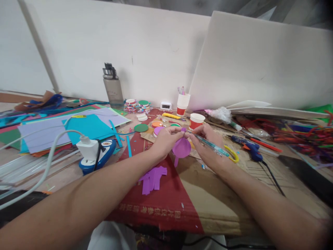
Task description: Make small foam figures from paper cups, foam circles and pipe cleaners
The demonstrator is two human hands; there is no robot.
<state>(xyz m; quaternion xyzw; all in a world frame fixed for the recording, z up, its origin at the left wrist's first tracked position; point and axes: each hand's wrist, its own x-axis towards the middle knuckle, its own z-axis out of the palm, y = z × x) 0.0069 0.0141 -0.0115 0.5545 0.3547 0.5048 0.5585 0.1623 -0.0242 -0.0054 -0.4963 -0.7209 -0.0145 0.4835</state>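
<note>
My left hand (168,139) is closed, its fingertips pinching a purple paper piece with a round part (181,149) and narrow strips at top and bottom. Against it, my right hand (207,139) is closed around a clear teal pen (212,146) whose barrel slants back over the palm. The fingertips of both hands meet at the paper's upper strip, and the pen's tip is partly hidden there. Below my left wrist, a pile of cut purple paper strips (153,178) lies on the red part of the cardboard (179,198).
A glue gun (249,147) and yellow-handled scissors (232,154) lie to the right. Paper cups (197,121), a yellow cutter (170,115) and small paper discs (141,127) stand farther back. At left are coloured sheets (87,128), a power strip (104,152) and a bottle (113,88).
</note>
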